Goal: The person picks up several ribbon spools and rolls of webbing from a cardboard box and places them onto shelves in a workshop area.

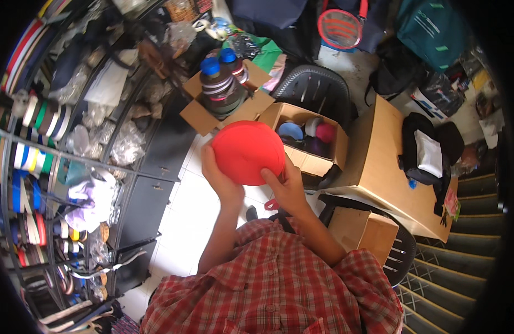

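Observation:
Between both hands, at chest height, is a round red disc (247, 153) with a smooth, even face and a raised edge; its exact kind is unclear. My left hand (221, 177) grips it along the left side, with the fingers partly hidden behind it. On the lower right, my right hand (286, 186) holds the rim, thumb on the front face. Just beyond the disc stands an open carton (196, 118) with stacked dark and striped rolls (219, 88) topped in blue. A second open carton (307, 162) to the right holds blue, pink and purple round pieces.
Shelves at the left carry many rolls of coloured strap (43, 119) and plastic bags (128, 145). A wooden table (368, 150) at the right bears a black bag (418, 139). Black chairs (318, 83) hold cartons. A teal bag (432, 33) lies far right.

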Demonstrator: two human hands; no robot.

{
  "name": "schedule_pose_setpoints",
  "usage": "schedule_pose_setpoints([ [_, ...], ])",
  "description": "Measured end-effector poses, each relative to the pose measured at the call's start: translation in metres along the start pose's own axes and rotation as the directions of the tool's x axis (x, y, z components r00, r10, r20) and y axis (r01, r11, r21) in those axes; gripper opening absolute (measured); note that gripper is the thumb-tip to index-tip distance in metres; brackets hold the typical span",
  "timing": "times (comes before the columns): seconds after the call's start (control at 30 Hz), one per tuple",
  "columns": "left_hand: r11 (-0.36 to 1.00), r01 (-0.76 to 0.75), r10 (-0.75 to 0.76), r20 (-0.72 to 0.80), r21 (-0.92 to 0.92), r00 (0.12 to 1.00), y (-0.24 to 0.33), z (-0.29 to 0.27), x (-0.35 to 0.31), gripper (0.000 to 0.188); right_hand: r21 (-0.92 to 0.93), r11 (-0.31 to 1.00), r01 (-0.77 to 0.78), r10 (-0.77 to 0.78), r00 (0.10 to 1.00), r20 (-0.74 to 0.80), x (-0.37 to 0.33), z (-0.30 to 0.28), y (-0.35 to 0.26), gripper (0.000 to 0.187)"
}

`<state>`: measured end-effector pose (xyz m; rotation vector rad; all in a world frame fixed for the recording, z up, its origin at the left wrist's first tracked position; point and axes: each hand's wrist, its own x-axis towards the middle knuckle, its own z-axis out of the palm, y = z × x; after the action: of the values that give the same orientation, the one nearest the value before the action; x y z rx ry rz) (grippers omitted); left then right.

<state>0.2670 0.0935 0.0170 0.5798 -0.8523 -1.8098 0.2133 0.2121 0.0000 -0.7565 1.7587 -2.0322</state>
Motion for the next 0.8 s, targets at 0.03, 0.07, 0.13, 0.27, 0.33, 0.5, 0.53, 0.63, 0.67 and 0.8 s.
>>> schedule_pose_setpoints([
  [0.03,0.995,-0.028,0.019,0.095,0.093,0.995,-0.004,0.003,0.01,0.027,-0.123,0.992,-0.012,0.021,0.997,0.073,0.008,-0.02,-0.012,0.035],
  [0.07,0.995,-0.018,0.007,0.111,0.1,0.994,-0.002,0.014,0.019,0.027,-0.244,0.969,-0.019,0.054,0.989,0.137,0.015,-0.04,-0.02,0.035],
  [0.13,0.878,-0.293,-0.049,0.681,0.378,0.73,0.008,0.046,0.037,0.035,-0.294,0.954,0.058,-0.005,0.984,0.177,0.03,-0.078,-0.026,0.035],
  [0.27,0.567,-0.609,-0.447,0.828,0.554,0.337,0.001,0.13,0.036,0.031,-0.355,0.919,0.174,-0.06,0.949,0.311,0.057,-0.138,-0.04,0.034],
  [0.33,0.592,-0.58,-0.408,0.829,0.559,0.382,-0.026,0.149,0.033,0.025,-0.381,0.909,0.168,-0.085,0.971,0.224,0.063,-0.16,-0.042,0.032],
  [0.5,0.699,-0.527,-0.057,0.772,0.483,0.633,-0.085,0.177,0.012,0.021,-0.267,0.956,0.117,-0.175,0.963,-0.204,0.075,-0.198,-0.03,0.03],
  [0.53,0.695,-0.533,-0.049,0.771,0.482,0.635,-0.097,0.183,0.003,0.021,-0.265,0.956,0.125,-0.18,0.964,-0.196,0.08,-0.203,-0.026,0.03],
  [0.63,0.923,-0.144,0.059,0.238,0.358,0.97,-0.132,0.194,-0.026,0.025,-0.211,0.963,0.165,-0.228,0.918,-0.324,0.093,-0.198,-0.027,0.027],
  [0.67,0.948,-0.094,0.052,0.143,0.303,0.988,-0.144,0.195,-0.031,0.027,-0.203,0.964,0.171,-0.228,0.924,-0.308,0.098,-0.201,-0.027,0.027],
  [0.8,0.98,0.021,-0.093,0.362,0.199,0.928,-0.124,0.171,-0.004,0.023,-0.219,0.944,0.247,-0.28,0.95,-0.137,0.121,-0.218,-0.026,0.032],
])
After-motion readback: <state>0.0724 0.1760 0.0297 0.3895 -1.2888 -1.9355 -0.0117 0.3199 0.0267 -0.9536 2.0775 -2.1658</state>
